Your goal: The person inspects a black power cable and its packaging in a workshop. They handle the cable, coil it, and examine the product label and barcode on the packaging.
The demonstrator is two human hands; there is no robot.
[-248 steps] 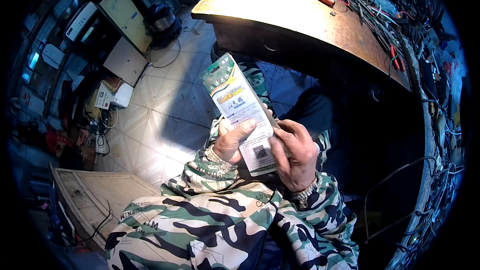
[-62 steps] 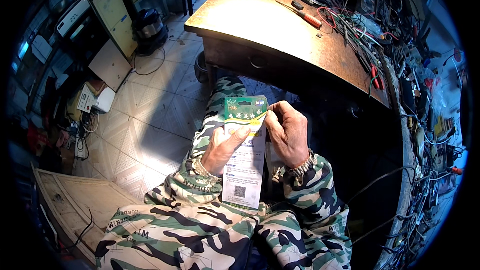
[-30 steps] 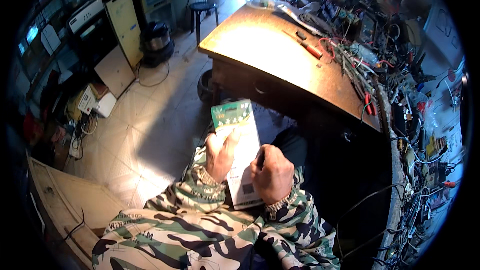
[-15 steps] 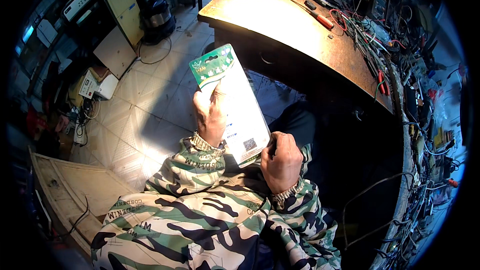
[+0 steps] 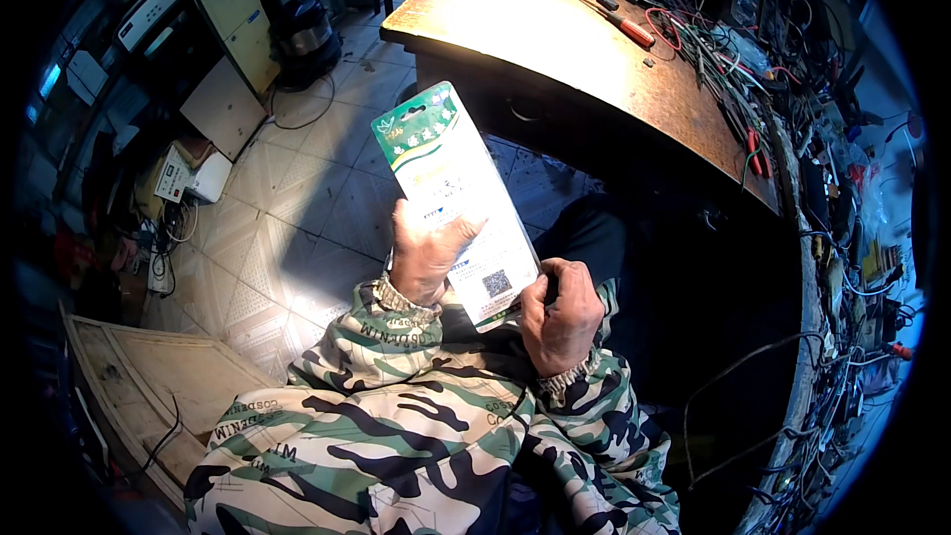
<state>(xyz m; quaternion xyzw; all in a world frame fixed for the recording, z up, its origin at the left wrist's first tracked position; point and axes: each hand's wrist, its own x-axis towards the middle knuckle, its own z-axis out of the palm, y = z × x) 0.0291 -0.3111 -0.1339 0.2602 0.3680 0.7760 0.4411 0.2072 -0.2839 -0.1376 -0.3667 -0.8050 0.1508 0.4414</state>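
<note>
While the head view is looking down, the left hand [image 5: 424, 256] is gripping a flat package [image 5: 464, 193] before the camouflage jacket [image 5: 396, 426], its thumb lying across the printed face — probably for steadying it — and the right hand [image 5: 563, 315] is resting curled at the lower right edge, the view not showing whether it is pinching.

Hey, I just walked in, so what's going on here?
A person in camouflage sleeves is holding a flat white and green package at a slant above their lap. The left hand has it, thumb across the front. The right hand is curled at its lower right edge; whether its grip pinches that edge is hard to tell. Beyond is a wooden table with a red-handled screwdriver and a tangle of wires along its right side.
</note>
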